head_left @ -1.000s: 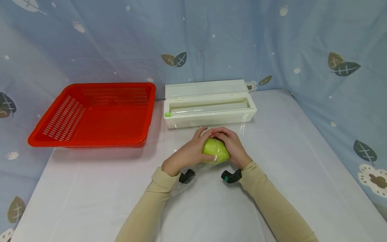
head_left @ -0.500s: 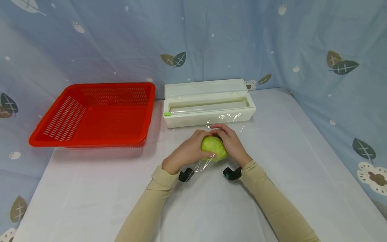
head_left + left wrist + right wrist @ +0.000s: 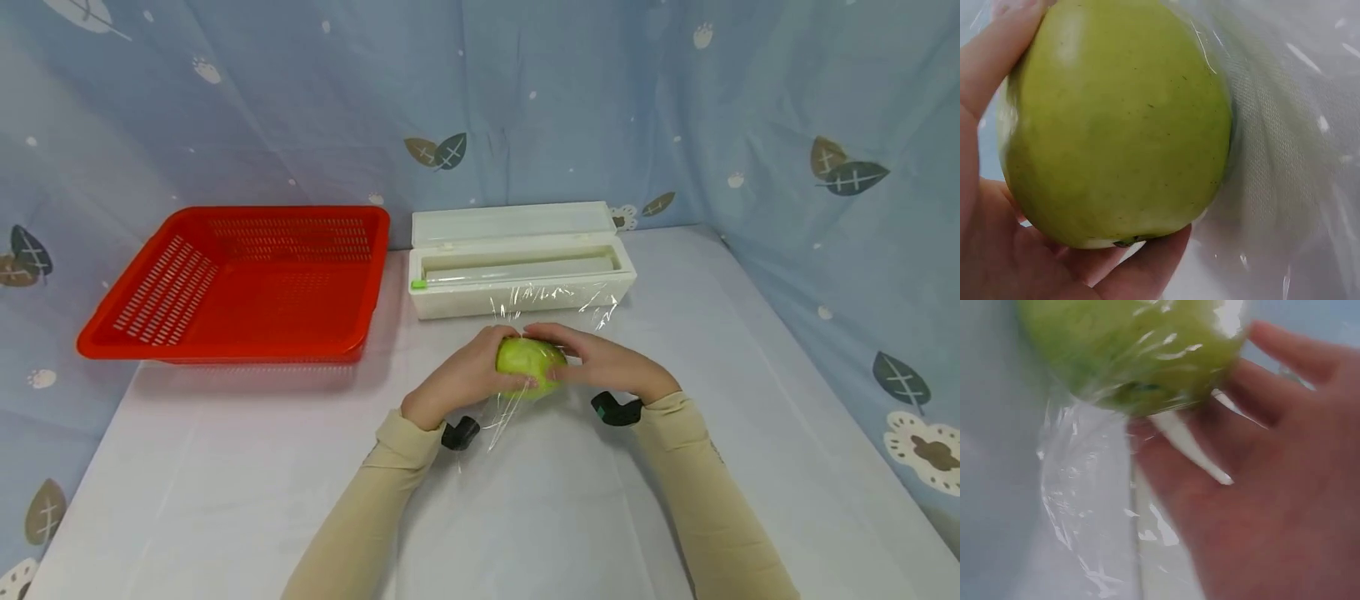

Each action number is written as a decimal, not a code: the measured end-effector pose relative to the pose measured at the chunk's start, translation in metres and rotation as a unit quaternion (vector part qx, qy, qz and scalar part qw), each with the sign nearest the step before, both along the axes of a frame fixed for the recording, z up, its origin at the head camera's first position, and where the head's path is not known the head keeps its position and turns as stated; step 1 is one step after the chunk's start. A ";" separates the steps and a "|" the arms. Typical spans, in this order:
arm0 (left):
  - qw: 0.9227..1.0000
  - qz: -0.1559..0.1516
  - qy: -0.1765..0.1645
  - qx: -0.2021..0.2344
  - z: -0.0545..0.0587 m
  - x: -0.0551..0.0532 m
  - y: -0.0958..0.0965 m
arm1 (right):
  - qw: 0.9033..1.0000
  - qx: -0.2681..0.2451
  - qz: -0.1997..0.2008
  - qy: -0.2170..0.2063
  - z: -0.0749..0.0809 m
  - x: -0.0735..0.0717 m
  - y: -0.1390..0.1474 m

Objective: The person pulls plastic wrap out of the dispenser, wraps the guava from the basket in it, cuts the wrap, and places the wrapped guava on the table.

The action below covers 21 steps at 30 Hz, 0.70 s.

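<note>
A yellow-green apple [image 3: 529,358] is held just over the white table in the head view, with clear plastic wrap lying over part of it. My left hand [image 3: 467,372] grips it from the left; the left wrist view shows the thumb [image 3: 999,57] on one side and fingers [image 3: 1147,265] under the end with the small dark calyx. From the right, my right hand [image 3: 611,360] holds it, thumb in front and fingers behind. Shiny folds of plastic wrap [image 3: 1085,506] hang off the apple in the right wrist view, and the fingertips are partly hidden behind it.
Behind the hands stands a white wrap dispenser box [image 3: 521,298], lid raised, a roll [image 3: 525,270] inside and a green cutter slide [image 3: 418,284] at its left end. A red slotted basket [image 3: 236,346] stands at the back left. A patterned blue curtain borders the table.
My right hand has swung outward to the right and turned flatter, its thumb now showing at the apple's front. The left hand keeps its grip almost in place. The wrap's folds have shifted.
</note>
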<state>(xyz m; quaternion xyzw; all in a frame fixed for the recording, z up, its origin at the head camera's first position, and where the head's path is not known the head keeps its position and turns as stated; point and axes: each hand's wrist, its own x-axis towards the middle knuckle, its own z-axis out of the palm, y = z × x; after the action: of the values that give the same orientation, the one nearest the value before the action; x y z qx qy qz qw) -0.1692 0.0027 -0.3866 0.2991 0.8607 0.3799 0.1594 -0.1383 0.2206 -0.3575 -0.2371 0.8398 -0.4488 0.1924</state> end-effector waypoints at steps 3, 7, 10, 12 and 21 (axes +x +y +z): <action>1.000 -0.004 0.001 0.004 -0.002 -0.001 0.000 | 0.999 0.020 0.033 0.006 -0.007 -0.001 0.002; 1.000 0.000 0.022 -0.010 -0.002 -0.002 -0.001 | 0.997 0.045 0.049 0.041 -0.012 -0.001 -0.004; 0.999 0.000 0.046 -0.024 -0.003 -0.003 -0.002 | 0.991 0.089 0.037 0.094 -0.013 -0.002 -0.014; 0.998 0.001 0.049 -0.032 -0.003 -0.002 -0.002 | 0.985 0.120 0.021 0.120 -0.015 -0.002 -0.020; 0.999 -0.034 0.008 -0.029 0.005 -0.006 -0.010 | 0.979 0.162 -0.042 0.120 -0.018 -0.002 -0.033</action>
<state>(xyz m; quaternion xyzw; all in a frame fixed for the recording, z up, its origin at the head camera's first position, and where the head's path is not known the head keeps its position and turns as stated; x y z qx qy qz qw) -0.1752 -0.0073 -0.3816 0.3263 0.8618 0.3471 0.1740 -0.1400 0.1879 -0.3754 -0.2192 0.9275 -0.2833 0.1071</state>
